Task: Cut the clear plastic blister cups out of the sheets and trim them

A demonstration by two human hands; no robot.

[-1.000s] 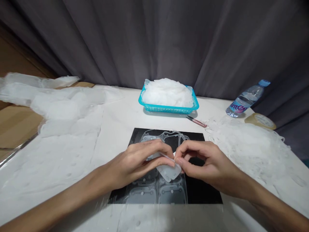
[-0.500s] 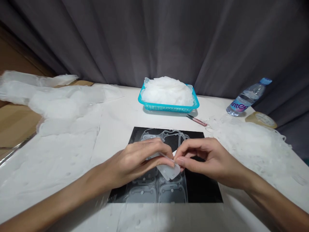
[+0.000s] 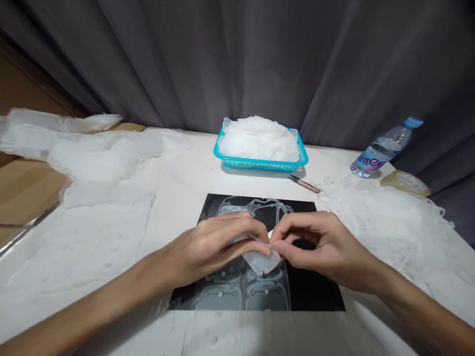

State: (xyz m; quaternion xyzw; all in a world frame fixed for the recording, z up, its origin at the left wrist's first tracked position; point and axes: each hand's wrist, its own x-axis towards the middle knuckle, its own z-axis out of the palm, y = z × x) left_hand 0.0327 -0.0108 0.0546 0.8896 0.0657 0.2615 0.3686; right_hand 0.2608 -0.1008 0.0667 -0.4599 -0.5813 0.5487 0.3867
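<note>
"What is the left hand [image 3: 218, 242] doing?"

"It is gripping a translucent piece [image 3: 260, 262], which is sticking out toward its four o'clock, above the black mat [image 3: 315, 291]."

"How is its long axis running?"

"The visible upper edge is slanting from ten toward four o'clock; the left hand is hiding the rest, so I cannot tell fully."

"And the right hand [image 3: 319, 242]?"

"It is pinching the right-hand end, the piece lying toward its nine o'clock. Both hands are touching it."
</note>
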